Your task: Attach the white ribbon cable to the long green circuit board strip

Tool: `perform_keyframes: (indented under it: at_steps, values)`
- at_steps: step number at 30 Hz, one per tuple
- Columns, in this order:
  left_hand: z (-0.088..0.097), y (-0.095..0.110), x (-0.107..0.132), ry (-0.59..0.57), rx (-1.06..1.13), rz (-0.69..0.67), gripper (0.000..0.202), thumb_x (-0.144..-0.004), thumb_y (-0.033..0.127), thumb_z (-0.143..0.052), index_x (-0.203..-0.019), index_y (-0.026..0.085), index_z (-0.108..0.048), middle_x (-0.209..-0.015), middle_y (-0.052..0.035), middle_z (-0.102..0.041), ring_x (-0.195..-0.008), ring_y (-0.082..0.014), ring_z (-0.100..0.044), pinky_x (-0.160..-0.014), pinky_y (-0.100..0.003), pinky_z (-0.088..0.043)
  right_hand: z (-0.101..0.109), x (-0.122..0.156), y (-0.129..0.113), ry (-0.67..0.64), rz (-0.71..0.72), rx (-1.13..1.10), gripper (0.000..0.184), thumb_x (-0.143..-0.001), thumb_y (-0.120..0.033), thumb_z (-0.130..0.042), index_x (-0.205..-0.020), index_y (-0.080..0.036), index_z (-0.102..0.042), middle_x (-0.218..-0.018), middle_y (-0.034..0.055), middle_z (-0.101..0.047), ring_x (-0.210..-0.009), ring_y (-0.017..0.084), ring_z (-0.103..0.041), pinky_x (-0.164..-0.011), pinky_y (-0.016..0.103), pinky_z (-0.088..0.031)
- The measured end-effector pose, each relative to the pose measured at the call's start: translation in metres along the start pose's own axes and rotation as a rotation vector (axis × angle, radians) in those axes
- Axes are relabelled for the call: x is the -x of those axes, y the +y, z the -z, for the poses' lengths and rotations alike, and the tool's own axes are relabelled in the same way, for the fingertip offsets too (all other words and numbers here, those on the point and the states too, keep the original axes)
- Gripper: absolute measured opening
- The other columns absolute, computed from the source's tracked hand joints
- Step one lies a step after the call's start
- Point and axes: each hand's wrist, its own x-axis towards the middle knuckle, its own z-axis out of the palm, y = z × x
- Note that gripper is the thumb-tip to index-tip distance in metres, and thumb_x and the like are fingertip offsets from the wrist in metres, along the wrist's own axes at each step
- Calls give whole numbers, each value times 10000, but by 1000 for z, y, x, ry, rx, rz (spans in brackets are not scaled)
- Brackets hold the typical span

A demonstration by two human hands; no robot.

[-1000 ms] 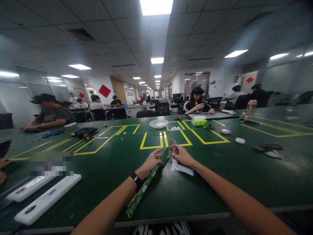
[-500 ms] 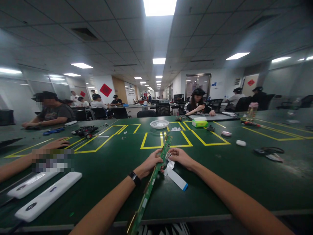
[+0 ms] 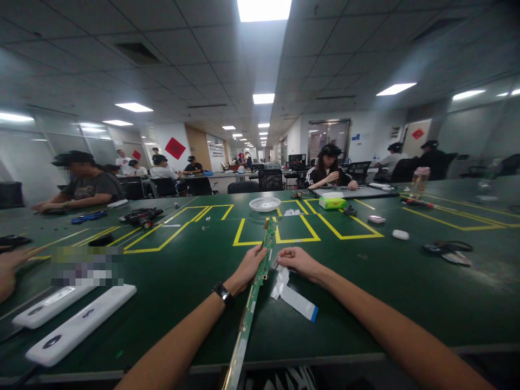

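Observation:
My left hand (image 3: 248, 266) is closed around a long, narrow green circuit board (image 3: 255, 295), which slants from the table's front edge up toward the middle. To its right, my right hand (image 3: 299, 262) pinches one end of a white ribbon cable (image 3: 298, 302). The cable is folded near my fingers, and its blue-tipped end hangs toward the lower right. A small gap shows between the cable's held end and the board.
Two white power strips (image 3: 83, 325) lie at the left. Ahead stand a white woven basket (image 3: 265, 204) and a green box (image 3: 332, 203), among yellow tape outlines. Cables (image 3: 447, 250) and a white case (image 3: 400, 234) lie right. A co-worker's hand (image 3: 10, 268) rests at far left.
My right hand has drawn the ribbon cable slightly away from the board. The board has turned a little more upright. The co-worker's hand at the left has pulled back, uncovering a dark object.

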Motion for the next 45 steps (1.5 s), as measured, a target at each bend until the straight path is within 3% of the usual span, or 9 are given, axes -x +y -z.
perform_keyframes:
  at_steps: [4,9,22,34,39,45]
  values:
    - [-2,-1,1,-35,10,3,453,-825,511,-580,-1079,136,-602,-834,-44,-671,-672,-126,-615,-588,-201,-477,0,-3,5,-37,3,21,369,-644,-425,-781,-784,-136,-599,-632,-18,-633,-511,75,-504,-501,203,-337]
    - [-4,-2,4,-111,72,89,504,-841,534,-545,-1152,138,-532,-671,-13,-643,-507,-117,-587,-461,-195,-444,0,-3,5,-61,31,51,406,-694,-488,-730,-834,-146,-561,-690,12,-679,-571,112,-571,-541,222,-393]
    - [-4,-1,4,-91,61,61,462,-828,510,-576,-1100,137,-562,-691,-14,-654,-550,-124,-606,-508,-209,-467,-5,4,-1,-63,-34,32,413,-700,-470,-727,-894,-163,-530,-725,41,-726,-554,139,-624,-545,248,-460]
    - [-2,-1,5,-185,-98,14,492,-854,539,-523,-1108,120,-567,-784,-45,-649,-648,-126,-591,-556,-196,-427,-5,4,0,-35,22,102,425,-701,-497,-718,-872,-155,-532,-702,42,-716,-585,155,-642,-537,242,-457]
    - [-4,3,9,-244,-149,41,525,-867,543,-492,-1200,138,-530,-766,-25,-634,-562,-93,-517,-501,-181,-383,-8,8,-2,-50,99,104,487,-725,-509,-700,-984,-180,-452,-690,17,-704,-607,167,-650,-550,253,-471]
    - [-3,1,10,-285,-135,44,510,-868,525,-505,-1210,147,-526,-816,-31,-648,-618,-112,-541,-549,-196,-409,-5,9,1,-53,99,177,627,-757,-497,-682,-1209,-163,-404,-702,18,-701,-581,159,-643,-513,233,-455]
